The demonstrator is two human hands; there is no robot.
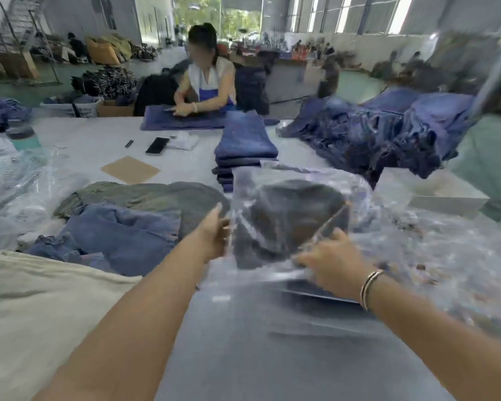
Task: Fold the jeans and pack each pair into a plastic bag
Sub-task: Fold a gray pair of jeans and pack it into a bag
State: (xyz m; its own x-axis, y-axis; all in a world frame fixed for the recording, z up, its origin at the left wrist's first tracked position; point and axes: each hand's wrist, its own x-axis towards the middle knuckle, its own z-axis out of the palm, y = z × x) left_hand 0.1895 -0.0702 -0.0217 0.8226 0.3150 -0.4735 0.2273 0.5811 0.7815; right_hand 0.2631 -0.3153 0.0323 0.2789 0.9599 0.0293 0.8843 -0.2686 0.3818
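A dark folded pair of jeans (289,218) sits inside the plastic bag (301,195), held between both hands: the left hand (216,231) grips its left edge, the right hand (327,256) pinches its near corner. Beyond the grip, folded stack (245,140) awaits bagging; left of it, loose jeans (122,230) remain unfolded.
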